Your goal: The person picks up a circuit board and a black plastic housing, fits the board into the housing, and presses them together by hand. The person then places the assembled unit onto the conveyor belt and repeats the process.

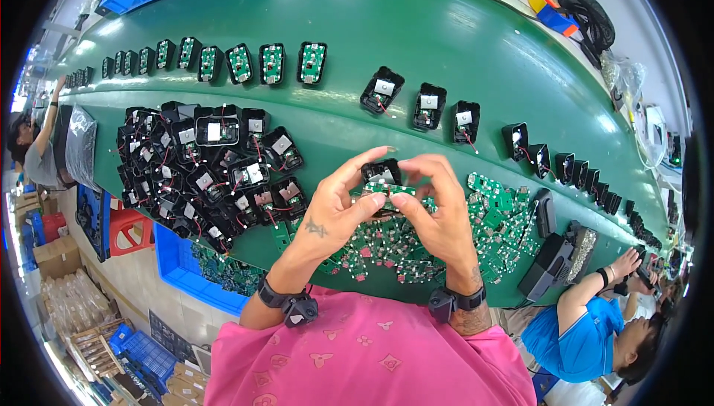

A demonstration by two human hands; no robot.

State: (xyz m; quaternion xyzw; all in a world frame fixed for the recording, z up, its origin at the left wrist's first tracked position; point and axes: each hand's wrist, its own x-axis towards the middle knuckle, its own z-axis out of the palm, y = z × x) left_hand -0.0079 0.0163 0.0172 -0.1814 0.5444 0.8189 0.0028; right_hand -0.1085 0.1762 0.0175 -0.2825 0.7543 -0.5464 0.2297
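In front of me, my left hand (336,201) and my right hand (440,209) meet around a small black plastic housing (381,169) and a green circuit board (391,187). Both thumbs press on the board's near edge, while my fingers curve around the sides of the housing. How far the board sits inside the housing I cannot tell. Beneath and beside my hands lies a loose pile of green circuit boards (487,220). To the left is a heap of black housings (201,175) with pale square parts and red wires.
Along the green table (335,120) runs a row of housings with boards (272,62), continuing right as housings showing wires (429,105). A blue bin (178,268) stands by the near left edge. Black devices (547,265) lie at right, near a person in blue (584,328). Another person works far left.
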